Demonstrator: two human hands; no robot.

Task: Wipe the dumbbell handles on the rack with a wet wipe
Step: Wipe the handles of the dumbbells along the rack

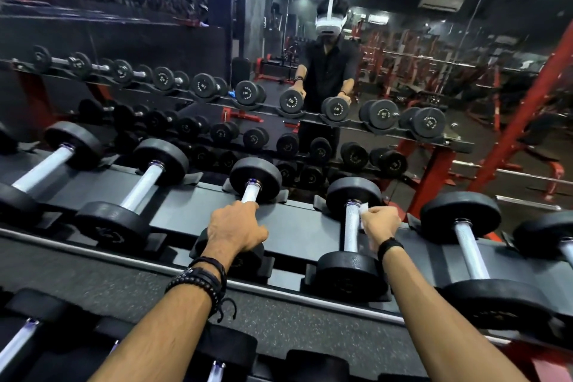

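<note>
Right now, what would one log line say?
left hand: grips dumbbell handle | right hand: presses wet wipe on neighbouring handle

Dumbbells [350, 229] side by side on rack [294, 226]; mirror [403, 40] behind.

Six dumbbells [350, 237] show on the top tier of the rack [288, 223], the rightmost cut off by the frame edge. Two hands, the left hand [235, 226] and the right hand [382, 223], reach in. One white wet wipe [363, 210]. One mirror [403, 56] stands behind, repeating the rows.
</note>
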